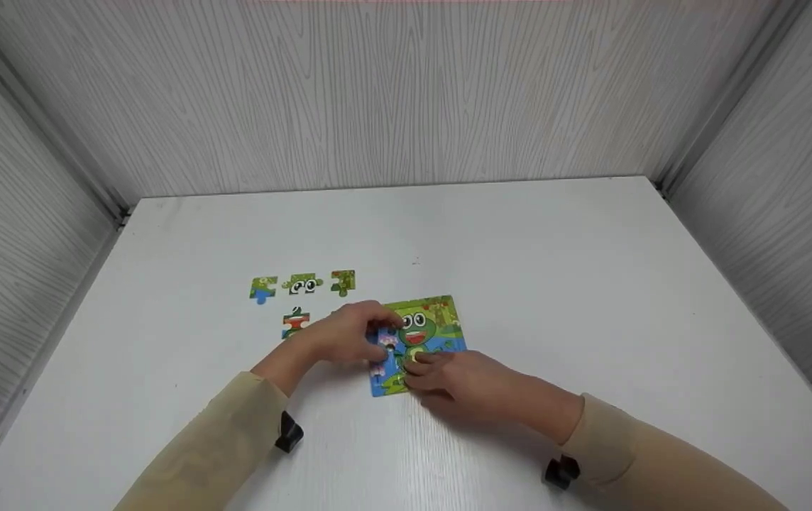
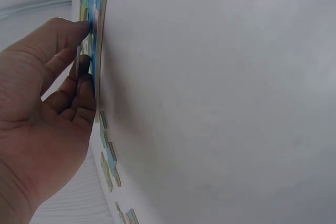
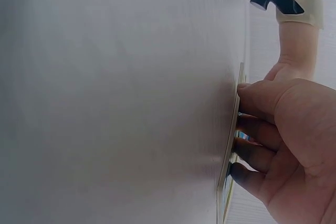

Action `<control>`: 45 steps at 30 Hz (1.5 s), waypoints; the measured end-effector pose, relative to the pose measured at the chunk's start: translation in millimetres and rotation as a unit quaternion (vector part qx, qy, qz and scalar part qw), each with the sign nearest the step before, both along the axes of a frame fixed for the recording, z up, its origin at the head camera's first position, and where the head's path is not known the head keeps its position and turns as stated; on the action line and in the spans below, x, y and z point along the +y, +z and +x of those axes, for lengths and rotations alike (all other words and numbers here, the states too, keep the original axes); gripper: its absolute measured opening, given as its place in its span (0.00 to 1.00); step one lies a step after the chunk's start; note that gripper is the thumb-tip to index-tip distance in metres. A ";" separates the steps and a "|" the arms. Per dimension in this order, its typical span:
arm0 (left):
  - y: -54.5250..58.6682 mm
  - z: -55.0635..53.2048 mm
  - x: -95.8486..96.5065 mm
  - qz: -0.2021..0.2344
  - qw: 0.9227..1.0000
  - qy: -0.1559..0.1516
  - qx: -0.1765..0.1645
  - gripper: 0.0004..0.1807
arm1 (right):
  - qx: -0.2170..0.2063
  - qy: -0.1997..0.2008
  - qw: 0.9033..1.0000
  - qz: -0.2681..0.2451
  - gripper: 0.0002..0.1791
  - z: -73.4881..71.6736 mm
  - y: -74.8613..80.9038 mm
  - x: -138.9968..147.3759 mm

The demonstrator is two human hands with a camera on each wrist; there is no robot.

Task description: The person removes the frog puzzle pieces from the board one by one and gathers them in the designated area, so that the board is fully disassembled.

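A frog jigsaw board (image 1: pixel 453 321) lies flat on the white table, its lower right corner covered by my right hand. Over its left side is my left hand (image 1: pixel 346 333), thumb and fingers bent toward each other. In the left wrist view, these fingertips pinch a thin jigsaw piece (image 2: pixel 78 62) close against the board, seen nearly edge-on. My right hand (image 1: pixel 473 387) rests its fingertips on the lower right of the frog picture. The right wrist view has the thumb and fingers (image 3: pixel 257 156) touching the board, without anything pinched between them.
Left of the board lie loose jigsaw pieces: a green and blue one (image 1: pixel 262 288), one with eyes (image 1: pixel 303 285), a green one (image 1: pixel 343 281) and one with a red mouth (image 1: pixel 297 321). Part of this group is behind my left hand. Grey panels (image 1: pixel 406 99) enclose the table (image 1: pixel 590 284).
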State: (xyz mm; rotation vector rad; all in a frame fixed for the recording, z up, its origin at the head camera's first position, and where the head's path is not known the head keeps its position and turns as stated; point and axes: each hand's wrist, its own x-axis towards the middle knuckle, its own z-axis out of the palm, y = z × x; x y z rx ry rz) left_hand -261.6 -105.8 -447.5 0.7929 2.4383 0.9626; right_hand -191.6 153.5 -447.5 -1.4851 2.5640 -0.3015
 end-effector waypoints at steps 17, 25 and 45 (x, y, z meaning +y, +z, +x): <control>33.2 -8.6 -32.7 0.050 0.994 0.093 0.015 0.28 | -0.007 -0.007 1.000 0.000 0.21 0.9 -2.0 1.4; 42.7 -8.0 -68.7 0.040 0.990 0.130 0.028 0.29 | -0.014 -0.018 1.000 0.007 0.23 2.7 -2.5 0.0; 44.3 1.4 -143.7 0.028 0.980 0.198 0.020 0.29 | -0.001 -0.010 1.000 0.004 0.22 1.6 -0.3 0.6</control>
